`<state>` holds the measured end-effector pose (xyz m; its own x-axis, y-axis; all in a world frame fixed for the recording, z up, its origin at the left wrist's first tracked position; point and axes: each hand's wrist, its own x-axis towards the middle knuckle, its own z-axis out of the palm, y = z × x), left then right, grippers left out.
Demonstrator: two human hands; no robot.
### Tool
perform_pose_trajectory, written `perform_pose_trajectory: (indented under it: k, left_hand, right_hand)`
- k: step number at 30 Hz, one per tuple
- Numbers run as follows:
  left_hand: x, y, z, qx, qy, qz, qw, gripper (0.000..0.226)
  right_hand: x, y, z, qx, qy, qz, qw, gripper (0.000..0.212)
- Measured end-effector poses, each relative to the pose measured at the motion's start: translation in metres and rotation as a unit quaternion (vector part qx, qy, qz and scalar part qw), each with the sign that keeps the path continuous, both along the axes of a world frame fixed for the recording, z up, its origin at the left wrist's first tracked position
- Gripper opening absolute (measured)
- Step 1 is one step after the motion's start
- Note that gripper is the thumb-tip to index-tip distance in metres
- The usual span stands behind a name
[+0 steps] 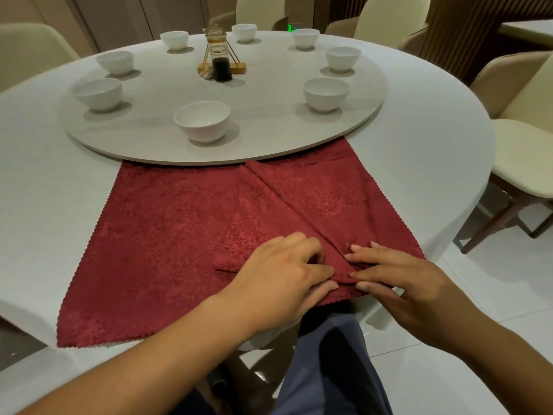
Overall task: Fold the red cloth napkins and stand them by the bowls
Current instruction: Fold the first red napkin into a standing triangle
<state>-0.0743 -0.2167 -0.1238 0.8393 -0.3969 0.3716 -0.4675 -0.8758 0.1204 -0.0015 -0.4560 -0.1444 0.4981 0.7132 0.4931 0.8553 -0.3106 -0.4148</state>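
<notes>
Red napkin (pixel 179 235) spread flat at near edge of table (pixel 45 205), far corner under turntable (pixel 269 145), raised fold near its front pinched by curled fingers of left hand (pixel 287 274) and right hand (pixel 398 283).

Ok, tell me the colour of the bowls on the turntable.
The bowls are plain white, head view.

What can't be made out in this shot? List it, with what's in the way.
Head view: the napkin's far edge, hidden under the turntable.
Head view: the fold being worked, covered by the left hand and right hand.
Head view: the green sign beyond the table, too small to read, partly behind a bowl.
Head view: the stand, partly hidden by the bottle.
</notes>
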Motion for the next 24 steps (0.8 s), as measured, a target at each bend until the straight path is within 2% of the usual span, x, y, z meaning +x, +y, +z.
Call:
perform_pose_trajectory:
  k: [5,8,12,15,16,18,20,21,24]
  left_hand:
    - [-0.014,0.033,0.001,0.014,-0.008,0.044,0.999,0.03]
    - [-0.022,0.053,0.008,0.009,0.004,0.069,0.998,0.034]
    - [-0.026,0.053,0.017,-0.017,0.011,0.037,0.999,0.036]
    - [-0.032,0.055,0.022,-0.073,0.016,0.017,0.997,0.027]
    - [-0.036,0.057,0.025,-0.101,0.02,0.022,0.994,0.025]
    - [-0.044,0.063,0.029,-0.177,0.038,0.04,0.983,0.023]
    - [-0.051,0.069,0.033,-0.261,0.068,0.052,0.961,0.018]
    - [-0.054,0.072,0.035,-0.293,0.082,0.057,0.951,0.017]
    - [-0.06,0.077,0.04,-0.351,0.118,0.065,0.927,0.014]
  right_hand:
    - [0.0,0.005,0.014,-0.004,0.095,-0.035,0.995,0.023]
    - [-0.007,0.017,0.031,-0.035,0.085,-0.075,0.993,0.022]
    - [-0.023,0.044,0.053,-0.071,0.03,-0.072,0.994,0.02]
    - [-0.035,0.06,0.064,-0.046,0.07,-0.041,0.996,0.019]
    - [-0.037,0.061,0.067,-0.032,0.113,-0.026,0.993,0.026]
    - [-0.04,0.056,0.074,-0.027,0.204,0.006,0.979,0.053]
    - [-0.039,0.047,0.077,-0.05,0.221,0.027,0.974,0.067]
    - [-0.036,0.044,0.078,-0.055,0.212,0.026,0.975,0.063]
    - [-0.025,0.041,0.078,-0.042,0.193,0.006,0.98,0.025]
